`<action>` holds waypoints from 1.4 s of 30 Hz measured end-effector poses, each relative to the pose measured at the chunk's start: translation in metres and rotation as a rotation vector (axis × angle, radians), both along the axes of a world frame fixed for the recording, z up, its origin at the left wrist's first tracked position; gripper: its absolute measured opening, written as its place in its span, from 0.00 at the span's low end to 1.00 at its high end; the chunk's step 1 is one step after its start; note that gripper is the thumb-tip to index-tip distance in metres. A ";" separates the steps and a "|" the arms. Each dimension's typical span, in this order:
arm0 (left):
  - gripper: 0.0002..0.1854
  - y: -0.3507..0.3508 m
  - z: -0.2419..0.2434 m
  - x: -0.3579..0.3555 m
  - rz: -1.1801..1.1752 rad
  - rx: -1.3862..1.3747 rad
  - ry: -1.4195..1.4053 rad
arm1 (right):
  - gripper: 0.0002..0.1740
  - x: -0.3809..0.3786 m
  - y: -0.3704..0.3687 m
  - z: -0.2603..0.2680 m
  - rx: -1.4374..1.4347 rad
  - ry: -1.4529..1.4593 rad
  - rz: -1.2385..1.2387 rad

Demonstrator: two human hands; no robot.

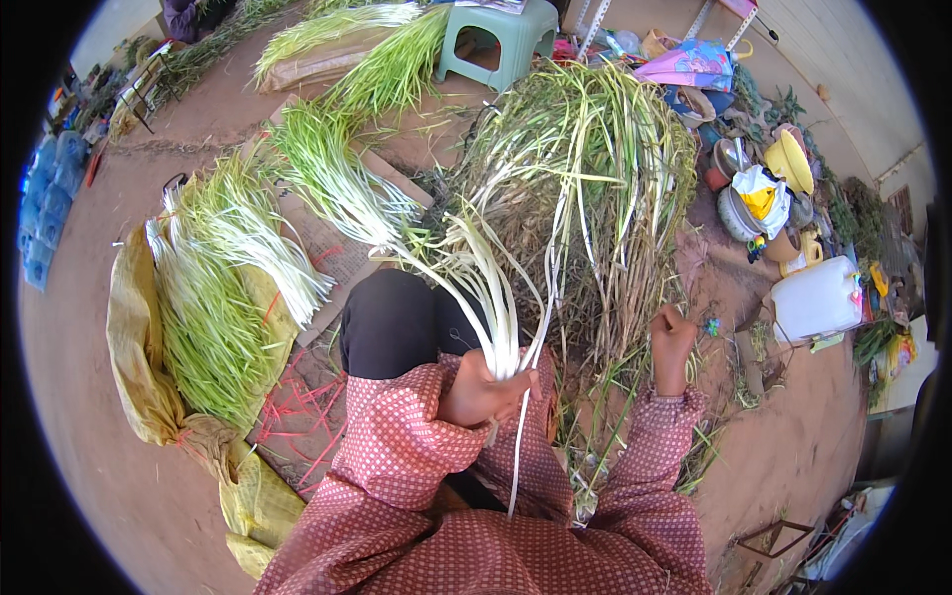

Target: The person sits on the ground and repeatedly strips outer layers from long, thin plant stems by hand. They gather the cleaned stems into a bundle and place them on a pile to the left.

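Observation:
In my left hand [487, 390] is a bundle of long white-stemmed leafy stalks [500, 327], gripped near the lower ends above my lap. One longer stalk hangs down past the fingers onto my patterned clothing. My right hand [673, 335] is raised at the right edge of a large heap of untrimmed stalks [587, 201]; its fingers are curled, and whether anything is between them cannot be told. Trimmed green-and-white bunches [342, 178] lie on a flattened cardboard [346, 260] to the left, with more bunches [216, 342] on a yellow woven sack [137, 335].
Red plastic strings [297, 424] lie on the floor left of my knee. A green plastic stool [498, 44] stands beyond the heap. At right are basins [788, 162] and a white jerrycan [818, 297]. Water bottles [56, 193] stand far left; a person [182, 18] is at the upper left.

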State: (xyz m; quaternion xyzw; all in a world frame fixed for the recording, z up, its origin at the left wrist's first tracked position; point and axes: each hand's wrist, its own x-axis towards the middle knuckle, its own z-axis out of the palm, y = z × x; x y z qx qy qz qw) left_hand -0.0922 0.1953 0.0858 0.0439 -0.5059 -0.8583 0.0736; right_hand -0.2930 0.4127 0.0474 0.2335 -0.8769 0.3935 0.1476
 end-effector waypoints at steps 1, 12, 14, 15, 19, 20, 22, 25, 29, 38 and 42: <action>0.05 -0.001 0.002 0.001 0.006 -0.021 -0.001 | 0.10 0.002 0.010 -0.014 0.011 -0.003 0.004; 0.11 -0.028 0.040 0.011 0.177 0.058 0.080 | 0.12 0.119 0.119 -0.082 0.048 -0.412 -0.256; 0.09 -0.013 0.032 -0.005 0.148 0.020 0.065 | 0.11 0.150 0.073 -0.033 -0.166 -0.569 -0.187; 0.08 -0.006 0.029 -0.011 0.125 0.033 -0.009 | 0.11 0.162 0.042 -0.011 -0.113 -0.523 -0.143; 0.08 -0.005 0.028 -0.030 0.044 -0.032 0.066 | 0.11 0.205 -0.039 0.068 -0.297 -0.774 0.503; 0.09 -0.007 0.031 -0.033 0.095 -0.016 0.081 | 0.11 0.202 -0.046 0.079 -0.334 -0.715 0.486; 0.11 -0.011 0.037 -0.032 0.124 -0.088 0.044 | 0.11 0.193 -0.055 0.090 -0.400 -0.575 0.567; 0.10 0.001 0.041 -0.027 0.061 0.153 0.148 | 0.12 0.175 -0.060 0.091 -0.324 -0.316 0.447; 0.04 0.013 0.040 -0.018 0.000 0.057 0.078 | 0.06 0.162 -0.067 0.082 -0.425 -0.235 0.470; 0.06 -0.020 0.074 -0.026 0.120 -0.038 0.225 | 0.15 0.037 -0.063 -0.114 0.092 -0.176 0.200; 0.05 -0.010 0.053 -0.039 0.119 0.096 0.285 | 0.14 0.022 -0.073 -0.152 0.229 -0.319 0.251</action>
